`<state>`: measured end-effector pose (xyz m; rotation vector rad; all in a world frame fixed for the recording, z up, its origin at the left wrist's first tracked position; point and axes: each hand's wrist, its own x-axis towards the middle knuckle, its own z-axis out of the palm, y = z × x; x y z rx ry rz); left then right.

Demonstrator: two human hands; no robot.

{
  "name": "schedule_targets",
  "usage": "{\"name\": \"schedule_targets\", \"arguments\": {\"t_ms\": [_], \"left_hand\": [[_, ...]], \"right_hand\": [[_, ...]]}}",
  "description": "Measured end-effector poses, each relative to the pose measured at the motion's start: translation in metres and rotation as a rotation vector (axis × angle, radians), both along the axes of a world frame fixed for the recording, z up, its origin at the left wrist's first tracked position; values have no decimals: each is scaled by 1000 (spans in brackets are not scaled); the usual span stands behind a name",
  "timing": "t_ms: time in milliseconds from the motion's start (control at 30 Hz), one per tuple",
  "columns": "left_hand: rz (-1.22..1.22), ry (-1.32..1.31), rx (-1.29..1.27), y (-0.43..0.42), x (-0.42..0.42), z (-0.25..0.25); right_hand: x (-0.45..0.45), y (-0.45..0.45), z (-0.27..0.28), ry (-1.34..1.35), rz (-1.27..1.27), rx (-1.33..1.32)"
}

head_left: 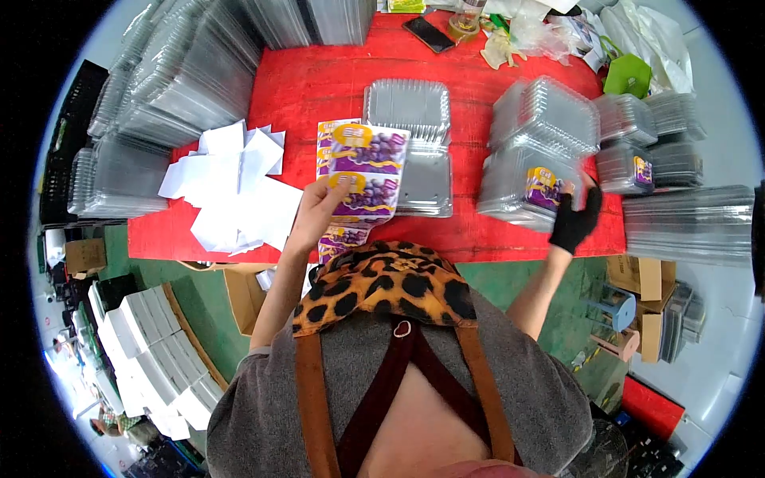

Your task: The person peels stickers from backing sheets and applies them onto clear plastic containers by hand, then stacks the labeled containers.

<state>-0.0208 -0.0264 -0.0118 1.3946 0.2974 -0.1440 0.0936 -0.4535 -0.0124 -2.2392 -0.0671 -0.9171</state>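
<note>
My left hand (320,209), bare, is closed on a sheet of purple grape labels (365,191), held above more label sheets (325,143) on the red table. My right hand (577,215), in a black fingerless glove, is at the right side of a stack of clear plastic containers (510,179). A grape label (544,187) shows on that stack, beside my fingertips; whether they grip anything is unclear. An open clear container (408,111) lies in the middle, right of the sheet, its lower half partly behind the labels.
White paper pieces (239,191) lie on the red table (319,80) at left. Tall container stacks (191,80) stand at back left, more (685,223) at right. A phone (429,33), a cup (466,20) and plastic bags (542,36) are at the back.
</note>
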Motion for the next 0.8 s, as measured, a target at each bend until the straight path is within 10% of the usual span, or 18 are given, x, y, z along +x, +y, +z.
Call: {"name": "schedule_targets", "arguments": {"t_ms": [33, 67, 100, 267, 533, 800], "left_hand": [[-32, -6, 11, -6, -1, -1], [-67, -14, 22, -12, -1, -2], [-114, -27, 56, -17, 0, -1], [-254, -209, 223, -35, -6, 3], [-504, -544, 965, -22, -9, 0], [-305, -108, 775, 16, -16, -22]], "right_hand": [[-13, 37, 1, 140, 159, 375], [-19, 39, -36, 117, 214, 17], [-34, 99, 30, 314, 720, 268], [-49, 183, 31, 213, 954, -181], [-41, 170, -1, 390, 1132, -26], [-20, 167, -23, 570, 742, 457]]}}
